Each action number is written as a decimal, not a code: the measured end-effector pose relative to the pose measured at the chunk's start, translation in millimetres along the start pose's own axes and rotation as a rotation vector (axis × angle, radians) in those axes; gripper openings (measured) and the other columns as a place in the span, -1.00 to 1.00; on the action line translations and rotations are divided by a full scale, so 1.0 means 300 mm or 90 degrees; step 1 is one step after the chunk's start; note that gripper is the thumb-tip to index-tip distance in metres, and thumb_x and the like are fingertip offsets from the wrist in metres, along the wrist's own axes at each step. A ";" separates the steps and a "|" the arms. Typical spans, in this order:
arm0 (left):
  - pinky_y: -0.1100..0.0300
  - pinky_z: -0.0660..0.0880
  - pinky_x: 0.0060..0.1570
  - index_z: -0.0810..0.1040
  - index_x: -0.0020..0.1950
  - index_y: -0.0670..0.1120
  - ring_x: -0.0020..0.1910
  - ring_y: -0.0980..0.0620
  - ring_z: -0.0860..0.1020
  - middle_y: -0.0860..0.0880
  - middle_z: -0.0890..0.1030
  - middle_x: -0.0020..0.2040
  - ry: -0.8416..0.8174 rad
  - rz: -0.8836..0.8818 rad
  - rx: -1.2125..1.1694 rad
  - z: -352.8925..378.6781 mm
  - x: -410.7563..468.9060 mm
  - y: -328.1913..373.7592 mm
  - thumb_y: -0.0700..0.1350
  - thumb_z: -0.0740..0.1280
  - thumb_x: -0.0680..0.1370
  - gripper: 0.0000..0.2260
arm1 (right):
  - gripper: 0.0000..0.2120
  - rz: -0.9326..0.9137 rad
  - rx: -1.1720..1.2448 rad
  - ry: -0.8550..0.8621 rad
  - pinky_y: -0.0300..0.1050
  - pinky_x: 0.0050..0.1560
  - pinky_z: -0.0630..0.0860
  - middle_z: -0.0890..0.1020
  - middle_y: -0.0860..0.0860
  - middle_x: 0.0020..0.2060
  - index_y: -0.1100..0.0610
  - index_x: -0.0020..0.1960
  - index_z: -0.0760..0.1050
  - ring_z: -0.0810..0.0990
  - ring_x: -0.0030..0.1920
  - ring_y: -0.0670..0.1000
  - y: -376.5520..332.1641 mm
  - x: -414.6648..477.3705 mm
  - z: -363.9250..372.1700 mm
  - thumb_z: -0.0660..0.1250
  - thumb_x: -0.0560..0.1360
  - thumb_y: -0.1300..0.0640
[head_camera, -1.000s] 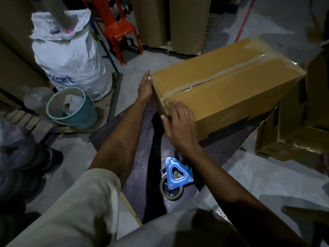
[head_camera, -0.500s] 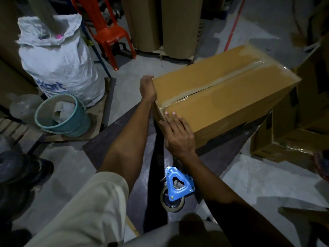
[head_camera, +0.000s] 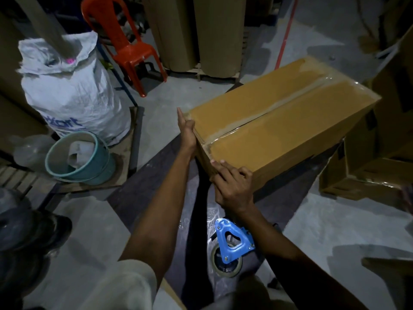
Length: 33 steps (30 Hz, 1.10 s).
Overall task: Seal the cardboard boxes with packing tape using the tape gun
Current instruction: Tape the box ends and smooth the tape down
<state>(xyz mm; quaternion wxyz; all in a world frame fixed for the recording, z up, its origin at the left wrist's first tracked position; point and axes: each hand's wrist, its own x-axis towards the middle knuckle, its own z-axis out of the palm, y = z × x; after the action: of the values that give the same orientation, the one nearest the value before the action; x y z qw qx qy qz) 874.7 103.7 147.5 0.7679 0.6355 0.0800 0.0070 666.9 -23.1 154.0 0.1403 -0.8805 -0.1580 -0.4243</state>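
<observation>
A long closed cardboard box (head_camera: pixel 279 121) lies on the floor in front of me, a strip of clear tape (head_camera: pixel 268 113) running along its top seam and down the near end. My left hand (head_camera: pixel 187 133) lies flat against the box's near left end, fingers straight. My right hand (head_camera: pixel 232 184) presses on the near lower corner of that end, fingers bent over the edge. The blue tape gun (head_camera: pixel 232 242) with its roll lies on the dark mat below my right wrist, in neither hand.
A second open cardboard box (head_camera: pixel 366 171) stands at the right. At the left are a white sack (head_camera: pixel 73 95), a teal bucket (head_camera: pixel 89 162) and an orange plastic chair (head_camera: pixel 129 48). Tall cardboard rolls (head_camera: pixel 201 34) stand behind. A dark mat (head_camera: pixel 143 198) covers the concrete floor.
My right hand slid from the box's top edge down to the near lower corner. My left hand flattened against the box's end. The tape gun stayed on the mat.
</observation>
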 end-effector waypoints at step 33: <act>0.36 0.52 0.06 0.42 0.48 -0.26 0.20 0.03 0.53 -0.17 0.52 0.33 0.110 0.010 -0.062 0.229 -0.327 0.009 -0.09 0.08 0.76 -0.62 | -0.16 0.799 0.439 0.250 0.10 0.44 0.41 0.32 0.11 0.47 0.08 0.55 0.19 0.38 0.46 0.01 0.214 -0.154 -0.245 0.45 0.37 -0.04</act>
<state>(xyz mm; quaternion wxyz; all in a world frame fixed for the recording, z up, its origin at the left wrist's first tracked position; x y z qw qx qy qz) 787.2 26.2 173.6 0.7879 0.5954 0.1403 0.0713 613.4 -116.9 154.2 0.6508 -0.6191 0.2783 -0.3403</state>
